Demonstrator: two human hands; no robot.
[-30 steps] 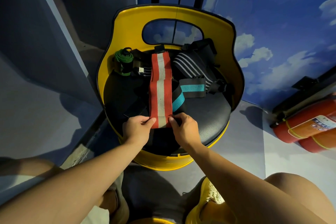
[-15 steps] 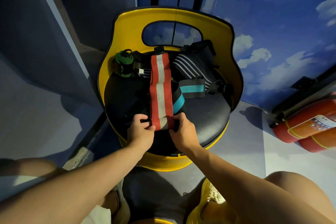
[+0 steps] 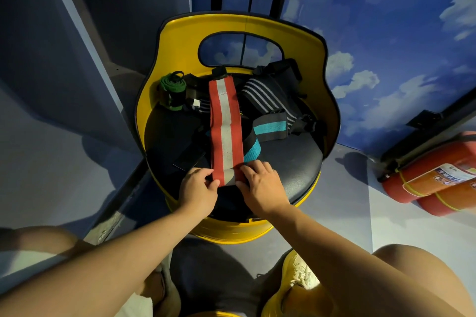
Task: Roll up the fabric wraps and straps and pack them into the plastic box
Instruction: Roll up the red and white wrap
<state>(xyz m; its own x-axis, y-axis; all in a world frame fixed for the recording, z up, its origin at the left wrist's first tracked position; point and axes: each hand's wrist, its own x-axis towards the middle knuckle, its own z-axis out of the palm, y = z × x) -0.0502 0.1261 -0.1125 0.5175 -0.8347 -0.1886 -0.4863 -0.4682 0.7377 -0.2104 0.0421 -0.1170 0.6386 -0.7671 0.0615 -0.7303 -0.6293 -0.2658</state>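
Observation:
A red wrap with a white centre stripe (image 3: pixel 225 123) lies lengthwise on the black seat of a yellow chair (image 3: pixel 304 157). Its near end is curled into a small roll. My left hand (image 3: pixel 198 188) pinches that roll from the left, and my right hand (image 3: pixel 260 183) pinches it from the right. Under the wrap lies a black strap with a teal stripe (image 3: pixel 268 127). A black wrap with white stripes (image 3: pixel 268 95) sits behind it. At the back left stands a rolled green strap (image 3: pixel 173 86). No plastic box is in view.
The chair's yellow backrest (image 3: pixel 244 26) curves round the far side of the seat. Two red fire extinguishers (image 3: pixel 435 177) lie on the floor to the right. A blue wall panel (image 3: pixel 90 59) stands at the left. My knees and a yellow shoe (image 3: pixel 296 275) are below.
Both hands have turned the near end of the red wrap over and moved slightly away from me, so the flat part is shorter.

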